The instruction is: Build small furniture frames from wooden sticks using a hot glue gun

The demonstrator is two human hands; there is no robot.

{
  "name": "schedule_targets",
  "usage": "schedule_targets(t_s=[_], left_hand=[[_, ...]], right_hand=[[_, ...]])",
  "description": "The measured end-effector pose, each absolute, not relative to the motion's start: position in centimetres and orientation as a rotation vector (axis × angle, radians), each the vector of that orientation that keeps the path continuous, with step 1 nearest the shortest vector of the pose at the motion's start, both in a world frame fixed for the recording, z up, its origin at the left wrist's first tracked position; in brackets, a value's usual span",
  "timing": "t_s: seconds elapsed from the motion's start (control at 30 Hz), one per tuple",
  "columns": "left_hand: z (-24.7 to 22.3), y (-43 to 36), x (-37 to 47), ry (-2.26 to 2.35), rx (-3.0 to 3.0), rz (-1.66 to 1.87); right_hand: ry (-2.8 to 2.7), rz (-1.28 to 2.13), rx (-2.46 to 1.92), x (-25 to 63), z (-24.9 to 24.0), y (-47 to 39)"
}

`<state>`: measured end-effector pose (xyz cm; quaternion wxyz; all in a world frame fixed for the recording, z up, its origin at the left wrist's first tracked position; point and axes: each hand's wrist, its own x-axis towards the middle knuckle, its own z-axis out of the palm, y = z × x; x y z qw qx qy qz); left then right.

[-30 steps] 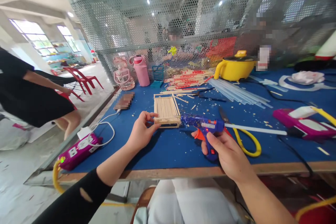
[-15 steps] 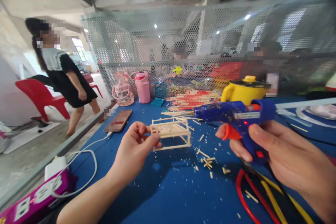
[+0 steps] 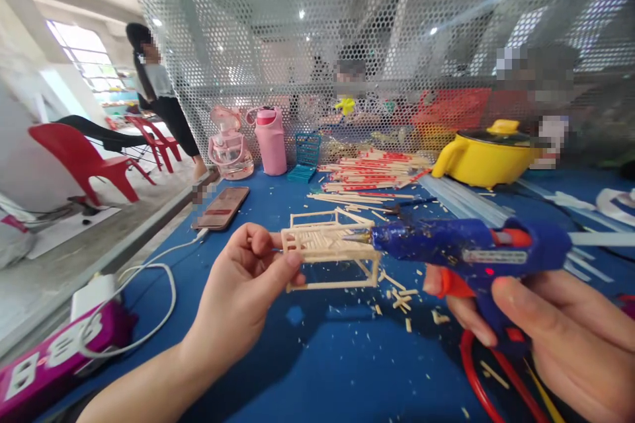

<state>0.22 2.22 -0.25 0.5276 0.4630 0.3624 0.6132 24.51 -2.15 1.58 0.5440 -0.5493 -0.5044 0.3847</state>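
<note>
My left hand [image 3: 248, 277] pinches the left end of a small wooden stick frame [image 3: 317, 250], lifted above the blue table. The frame is box-shaped, with slats across its upper side. In my right hand [image 3: 560, 330] is a blue hot glue gun [image 3: 446, 244], gripped by its handle with a finger at the orange trigger. Its metal nozzle points left and lies over the frame's upper side; whether it touches the wood I cannot tell. A small red light glows on the gun. A translucent glue stick [image 3: 600, 239] sticks out of its back.
Loose sticks [image 3: 372, 172] lie piled at the back, beside a yellow pot [image 3: 489, 155] and clear glue sticks [image 3: 471, 201]. A pink bottle [image 3: 270, 142], phone [image 3: 225, 207] and purple power strip [image 3: 59, 357] stand or lie leftward. Red-handled pliers [image 3: 481, 377] lie under my right hand. Wood scraps [image 3: 401, 301] litter the middle.
The glue gun's nozzle has come down from above and behind onto the wooden frame. My left hand keeps its pinch. A person at the left has walked farther off, towards the mesh screen.
</note>
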Motion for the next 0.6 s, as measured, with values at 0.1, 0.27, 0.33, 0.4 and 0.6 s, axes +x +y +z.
schedule_targets(t_s=[0.1,0.27,0.33,0.4,0.6], left_hand=[[-0.2,2.3,0.2,0.867,1.096,1.461],[-0.2,2.3,0.2,0.869,1.105,1.454],[-0.2,2.3,0.1,0.864,1.109,1.453],[-0.2,2.3,0.1,0.861,1.111,1.449],[-0.1,2.3,0.2,0.874,1.107,1.465]], right_hand=[[-1.122,1.017,-1.295,24.3,1.5,-2.2],[-1.24,1.029,-1.291,25.1,1.3,-1.9],[-1.283,1.016,-1.278,25.5,1.1,-1.7],[-1.283,1.001,-1.274,25.6,0.9,-1.6],[-1.213,0.989,-1.254,25.2,0.9,-1.6]])
